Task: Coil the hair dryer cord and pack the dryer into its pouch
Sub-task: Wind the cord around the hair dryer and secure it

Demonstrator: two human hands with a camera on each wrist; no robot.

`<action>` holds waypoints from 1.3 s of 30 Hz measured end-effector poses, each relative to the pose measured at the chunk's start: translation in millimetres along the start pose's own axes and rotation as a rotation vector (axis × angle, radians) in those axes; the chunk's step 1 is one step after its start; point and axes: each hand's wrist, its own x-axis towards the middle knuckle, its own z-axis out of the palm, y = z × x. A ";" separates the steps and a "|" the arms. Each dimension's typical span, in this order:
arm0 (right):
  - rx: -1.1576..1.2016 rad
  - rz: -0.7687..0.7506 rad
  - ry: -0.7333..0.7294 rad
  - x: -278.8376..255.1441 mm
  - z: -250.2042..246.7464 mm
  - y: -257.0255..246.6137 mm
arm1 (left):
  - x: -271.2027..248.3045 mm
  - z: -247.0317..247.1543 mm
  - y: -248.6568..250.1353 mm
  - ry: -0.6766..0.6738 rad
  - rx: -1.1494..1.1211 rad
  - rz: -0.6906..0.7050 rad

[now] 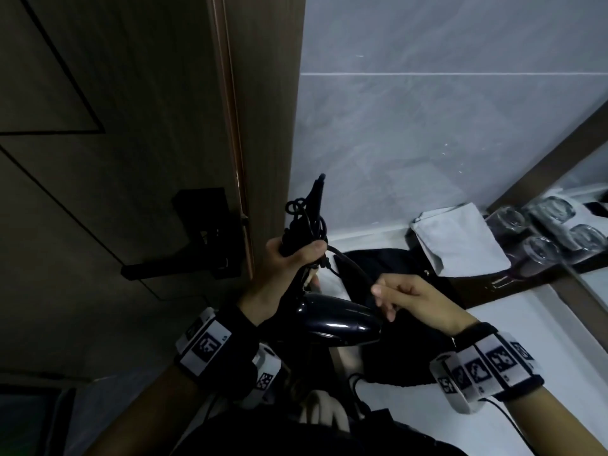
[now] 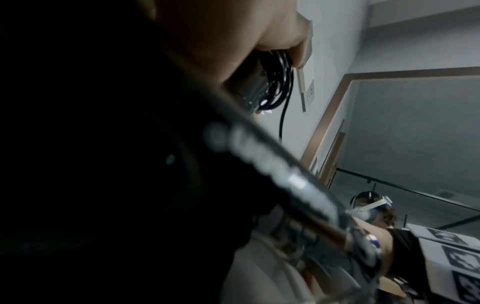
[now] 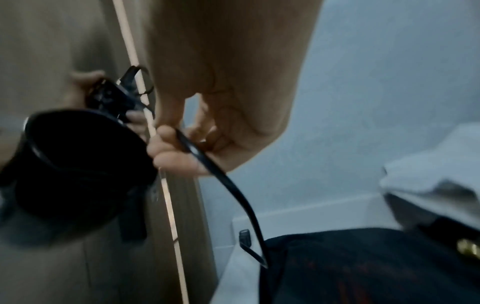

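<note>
My left hand (image 1: 296, 255) grips the folded handle of the black hair dryer (image 1: 335, 324), with turns of black cord (image 1: 307, 215) bunched round the handle under my fingers. The dryer's barrel hangs below that hand, nozzle toward the right. My right hand (image 1: 383, 299) pinches a loose length of the cord (image 3: 228, 185) just right of the nozzle (image 3: 78, 164). From there the cord runs down to the black pouch (image 1: 394, 263), which lies on the white counter behind both hands. In the left wrist view the cord coils (image 2: 280, 80) show under my fingers.
A brown door with a black lever handle (image 1: 184, 258) stands close on the left. A grey cloth bag (image 1: 460, 241) lies at the back of the counter (image 1: 543, 340). Upturned glasses (image 1: 539, 251) sit by a mirror on the right. A grey tiled wall is behind.
</note>
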 end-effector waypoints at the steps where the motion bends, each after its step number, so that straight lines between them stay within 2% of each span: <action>1: -0.049 0.005 0.059 0.7 -1.2 -1.4 | 0.1 -0.4 4.0 -0.036 0.022 0.018; 4: -0.417 0.000 0.271 10.4 -2.6 -14.7 | -2.4 0.9 12.3 -0.225 0.105 0.068; 7: -0.609 -0.021 0.458 19.9 -8.4 -40.7 | -6.9 5.7 17.4 -0.406 0.261 0.129; 10: -0.671 -0.146 0.519 25.1 -11.3 -65.0 | -10.2 8.7 17.2 -0.475 0.502 0.175; 14: -0.649 -0.293 0.534 25.5 -9.7 -94.5 | -12.7 11.3 7.6 -0.531 0.734 0.161; 17: -0.726 -0.397 0.543 19.6 -1.8 -112.9 | -9.5 8.6 -3.0 -0.500 0.808 0.101; 20: -0.819 -0.501 0.548 7.4 11.4 -124.3 | -2.0 6.2 -14.7 -0.345 0.990 0.080; 22: -0.886 -0.558 0.530 -0.5 25.1 -128.4 | 2.0 5.0 -20.5 -0.206 1.035 0.073; 25: -0.949 -0.590 0.497 -10.4 47.4 -126.8 | 8.9 4.6 -24.7 -0.068 1.011 0.130; 27: -0.901 -0.558 0.412 -13.0 53.6 -120.8 | 14.7 3.1 -24.6 0.057 0.952 0.118; 30: -0.747 -0.448 0.216 -14.9 48.5 -108.1 | 15.1 3.3 -15.6 0.164 0.549 0.000; 31: -0.732 -0.422 0.184 -14.8 44.7 -104.1 | 13.3 3.2 -13.0 0.183 0.494 -0.013; 39: -0.678 -0.295 0.033 -8.1 19.3 -76.6 | 0.0 10.1 -2.4 -0.062 0.254 -0.074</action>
